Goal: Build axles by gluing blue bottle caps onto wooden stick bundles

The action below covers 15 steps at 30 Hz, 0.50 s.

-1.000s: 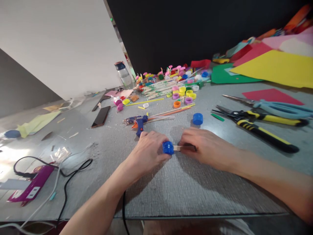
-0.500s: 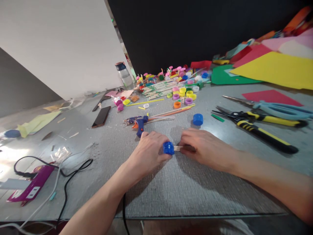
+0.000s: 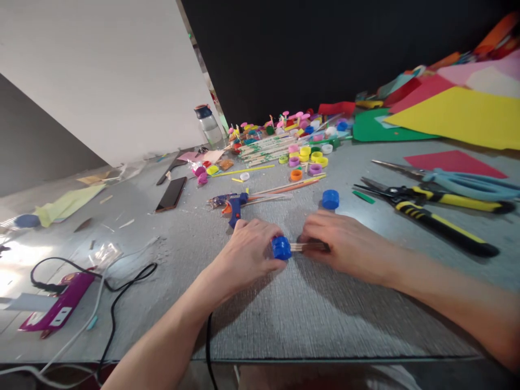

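Okay, grips?
— Left hand (image 3: 247,252) is pinching a blue cap (image 3: 281,247), standing it on edge on the table (image 3: 309,314). Right hand (image 3: 345,244) is clamping thin wooden sticks (image 3: 299,246), their ends meeting the cap's right face.
And past the grip?
— Just behind the right hand, a second blue cap (image 3: 330,199) is lying. Behind the left hand, a blue glue gun (image 3: 233,205). Far right, yellow-handled shears (image 3: 426,208) are sitting.

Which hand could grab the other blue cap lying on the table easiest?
Probably the right hand: the loose cap lies just beyond its knuckles. It holds a stick, though. The left hand is farther off and grips the held cap.
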Available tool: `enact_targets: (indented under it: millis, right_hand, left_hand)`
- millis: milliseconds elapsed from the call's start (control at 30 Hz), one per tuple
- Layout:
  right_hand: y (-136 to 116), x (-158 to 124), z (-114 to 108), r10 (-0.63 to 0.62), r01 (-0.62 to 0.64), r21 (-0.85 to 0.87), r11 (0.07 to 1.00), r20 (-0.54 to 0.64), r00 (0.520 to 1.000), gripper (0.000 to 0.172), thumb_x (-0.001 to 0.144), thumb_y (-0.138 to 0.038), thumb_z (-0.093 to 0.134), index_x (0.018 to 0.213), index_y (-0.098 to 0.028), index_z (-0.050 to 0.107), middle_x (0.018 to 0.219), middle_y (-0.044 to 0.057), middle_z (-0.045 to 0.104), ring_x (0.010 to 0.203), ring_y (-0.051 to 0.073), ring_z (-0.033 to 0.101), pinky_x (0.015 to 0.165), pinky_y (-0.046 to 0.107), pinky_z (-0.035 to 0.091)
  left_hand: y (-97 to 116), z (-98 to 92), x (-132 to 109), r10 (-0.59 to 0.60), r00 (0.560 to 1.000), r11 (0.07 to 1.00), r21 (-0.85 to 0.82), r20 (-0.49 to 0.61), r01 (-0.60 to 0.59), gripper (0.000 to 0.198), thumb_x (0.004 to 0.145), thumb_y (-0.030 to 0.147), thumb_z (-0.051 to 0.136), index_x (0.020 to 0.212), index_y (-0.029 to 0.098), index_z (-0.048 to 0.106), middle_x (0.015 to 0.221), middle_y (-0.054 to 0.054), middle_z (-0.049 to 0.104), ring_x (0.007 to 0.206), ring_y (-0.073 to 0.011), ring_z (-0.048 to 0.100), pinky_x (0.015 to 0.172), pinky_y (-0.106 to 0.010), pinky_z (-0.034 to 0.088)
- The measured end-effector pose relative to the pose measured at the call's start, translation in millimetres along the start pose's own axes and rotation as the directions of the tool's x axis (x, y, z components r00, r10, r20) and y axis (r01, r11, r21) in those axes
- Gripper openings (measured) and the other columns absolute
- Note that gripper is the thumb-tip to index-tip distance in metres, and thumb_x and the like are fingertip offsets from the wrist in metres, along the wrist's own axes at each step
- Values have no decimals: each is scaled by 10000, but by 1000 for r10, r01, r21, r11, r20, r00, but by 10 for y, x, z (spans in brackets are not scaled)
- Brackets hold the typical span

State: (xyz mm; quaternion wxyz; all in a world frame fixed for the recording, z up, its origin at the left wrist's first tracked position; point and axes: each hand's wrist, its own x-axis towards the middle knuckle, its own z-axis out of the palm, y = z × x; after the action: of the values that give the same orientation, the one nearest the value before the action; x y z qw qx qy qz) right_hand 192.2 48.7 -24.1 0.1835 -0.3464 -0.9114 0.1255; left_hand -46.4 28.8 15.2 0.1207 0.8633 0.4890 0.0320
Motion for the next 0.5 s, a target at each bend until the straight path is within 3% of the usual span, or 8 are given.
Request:
enact_targets:
  millis: [100, 500]
  right_hand:
    - [-9, 5, 28, -17, 17, -1, 1000, -24, 1000, 121, 906, -114, 741, 846, -167, 649, 865, 28, 603, 839, 211, 549, 721, 344, 365]
    - [-18, 27, 53, -72, 68, -53, 996, -88, 994, 185, 873, -97, 768, 791, -158, 615, 814, 25, 589, 801, 210, 539, 693, 338, 370]
  left_hand:
    - [34, 19, 11, -13, 1000, 1000, -15, -17, 12, 258, 835, 284, 823, 1041, 231, 678, 1079, -8, 740, 1081, -257, 648, 972, -439, 385]
    - [45, 45, 29, -8, 1000, 1000, 2, -31, 8, 260, 841, 316, 820, 1045, 227, 685, 1059, -17, 740, 1057, -262, 637, 943, -429, 372]
